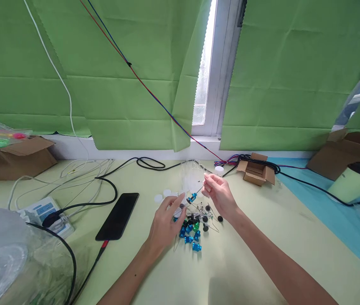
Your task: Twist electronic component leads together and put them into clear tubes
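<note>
My right hand [219, 195] pinches a thin metal wire pin between thumb and fingers. A small blue spool-shaped piece [192, 198] sits at the pin's lower end. Close by on the left, my left hand [167, 222] is curved over the edge of a pile, its thumb and fingers apart. A black disc and a bit of blue show between them, and I see no grip on either. Below both hands lie loose blue spool-shaped pieces [196, 246], a green piece [196, 226], black discs [220, 218] and several metal pins [213, 228].
White round caps [158, 198] and a clear plastic container [190, 176] stand behind the pile. To the left are a phone [118, 216], a power strip [48, 214] and cables. A small cardboard box [256, 171] and a green tumbler [354, 182] are on the right.
</note>
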`<state>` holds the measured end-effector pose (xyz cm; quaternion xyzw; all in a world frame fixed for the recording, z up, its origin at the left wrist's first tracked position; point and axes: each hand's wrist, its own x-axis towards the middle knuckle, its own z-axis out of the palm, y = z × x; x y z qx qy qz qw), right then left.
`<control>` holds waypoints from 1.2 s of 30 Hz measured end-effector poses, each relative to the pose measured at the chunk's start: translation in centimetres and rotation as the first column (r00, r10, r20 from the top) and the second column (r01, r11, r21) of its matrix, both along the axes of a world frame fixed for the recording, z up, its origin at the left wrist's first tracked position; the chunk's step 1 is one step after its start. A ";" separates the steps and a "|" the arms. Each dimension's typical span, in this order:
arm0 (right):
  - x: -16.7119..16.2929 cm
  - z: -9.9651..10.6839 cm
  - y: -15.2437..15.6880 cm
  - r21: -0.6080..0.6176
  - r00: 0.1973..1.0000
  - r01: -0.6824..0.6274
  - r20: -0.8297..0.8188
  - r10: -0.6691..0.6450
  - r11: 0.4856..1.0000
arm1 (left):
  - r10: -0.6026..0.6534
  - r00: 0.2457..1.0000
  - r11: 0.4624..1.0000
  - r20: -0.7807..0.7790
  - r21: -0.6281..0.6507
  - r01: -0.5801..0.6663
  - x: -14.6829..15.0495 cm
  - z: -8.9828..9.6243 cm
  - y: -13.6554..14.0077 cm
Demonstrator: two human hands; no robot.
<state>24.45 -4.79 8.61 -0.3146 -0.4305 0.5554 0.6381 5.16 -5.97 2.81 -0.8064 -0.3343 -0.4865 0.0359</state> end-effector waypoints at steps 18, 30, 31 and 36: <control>0.0 -0.4 -0.2 -0.050 0.910 -0.144 0.385 0.152 0.988 | 0.075 0.996 0.996 0.047 -0.051 -0.073 0.0 0.2 -0.1; 0.8 0.3 -0.4 -0.079 0.812 -0.296 0.504 0.294 0.952 | 0.044 0.998 0.998 0.035 -0.037 -0.042 0.3 0.1 -0.4; 0.8 0.2 -0.4 -0.075 0.810 -0.302 0.506 0.297 0.950 | 0.044 0.998 0.998 0.034 -0.036 -0.043 0.3 0.1 -0.4; 0.8 0.2 -0.4 -0.074 0.801 -0.298 0.523 0.292 0.952 | 0.040 0.999 0.999 0.037 -0.027 -0.039 0.4 0.0 -0.4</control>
